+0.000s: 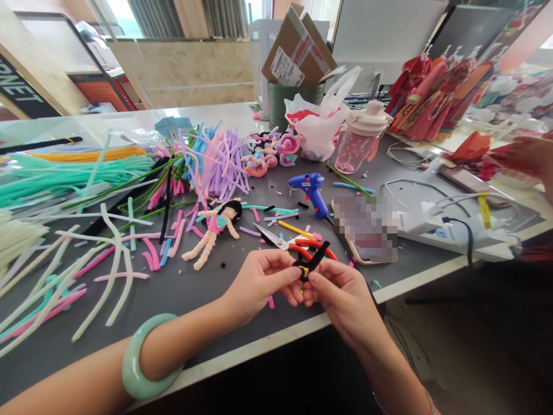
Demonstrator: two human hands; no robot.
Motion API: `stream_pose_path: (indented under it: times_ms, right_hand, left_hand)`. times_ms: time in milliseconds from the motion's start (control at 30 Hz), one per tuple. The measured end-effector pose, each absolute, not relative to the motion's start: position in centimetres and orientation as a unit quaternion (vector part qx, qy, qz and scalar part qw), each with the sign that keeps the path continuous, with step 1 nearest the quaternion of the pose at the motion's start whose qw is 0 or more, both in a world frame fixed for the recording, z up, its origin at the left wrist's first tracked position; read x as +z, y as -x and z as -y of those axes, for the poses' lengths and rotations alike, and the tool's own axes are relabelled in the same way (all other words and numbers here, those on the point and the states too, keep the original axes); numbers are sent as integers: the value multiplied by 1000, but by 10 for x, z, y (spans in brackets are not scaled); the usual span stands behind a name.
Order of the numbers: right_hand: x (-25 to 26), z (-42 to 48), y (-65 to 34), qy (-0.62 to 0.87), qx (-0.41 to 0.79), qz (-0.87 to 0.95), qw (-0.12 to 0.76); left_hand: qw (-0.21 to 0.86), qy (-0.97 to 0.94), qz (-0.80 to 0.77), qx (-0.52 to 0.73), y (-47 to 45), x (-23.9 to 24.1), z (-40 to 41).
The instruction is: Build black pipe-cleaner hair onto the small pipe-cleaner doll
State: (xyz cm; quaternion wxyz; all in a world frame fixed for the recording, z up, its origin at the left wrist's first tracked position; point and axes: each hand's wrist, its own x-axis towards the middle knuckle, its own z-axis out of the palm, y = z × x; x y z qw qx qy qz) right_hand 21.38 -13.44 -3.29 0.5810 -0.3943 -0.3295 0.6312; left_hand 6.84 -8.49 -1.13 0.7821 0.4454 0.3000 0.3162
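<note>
Bangle: a pale green bangle [147, 369] sits loose around the left forearm, closest to the camera.

Left hand: the left hand [259, 282] is nearly closed, its thumb and fingertips pinching one side of the black pipe cleaner [314, 258].

Right hand: the right hand [341, 300] is nearly closed too, pinching the other side; its fingertips almost meet those of the left.

Black pipe cleaner: it is held in the air above the table [173, 300], bent into a small loop with a yellow bit at the centre.

Good handling: 2 close pinches right at the bend look best, since they give firm control and keep the loop from springing open.

Scissors: the scissors [276, 238] lie just beyond the hands, with their red handles almost beneath the loop.

Doll: a pipe cleaner doll [213, 225] lies to the left of the scissors.

Glue gun: a blue glue gun [309, 190] lies beyond the scissors, near a blurred object [365, 230].

Loose stock: mint pipe cleaners [64, 176] spread across the left, and lilac pipe cleaners [227, 167] are heaped further back.

Far end: a pink bottle [363, 138] stands beside a white plastic bag [317, 124].
</note>
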Motion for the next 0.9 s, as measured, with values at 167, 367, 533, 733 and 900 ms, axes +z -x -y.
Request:
stream_pose_path:
  times_ms: [167,367,533,733,900]
  right_hand:
    - [-34,135,-209,395,627,307,597]
    - [-36,136,-203,386,620,290,619]
    - [-36,137,-199,378,617,269,635]
    - [-35,137,-195,366,622,258,642]
    - [-37,139,-200,392,615,263,632]
  left_hand:
    - [771,-453,-310,322,-69,-10,85]
    - [760,-461,-321,328,-69,-10,85]
    - [747,-473,-335,326,-69,-11,87]
    - [752,-490,-304,321,-68,-11,88]
    - [741,-514,-306,303,-67,-11,85]
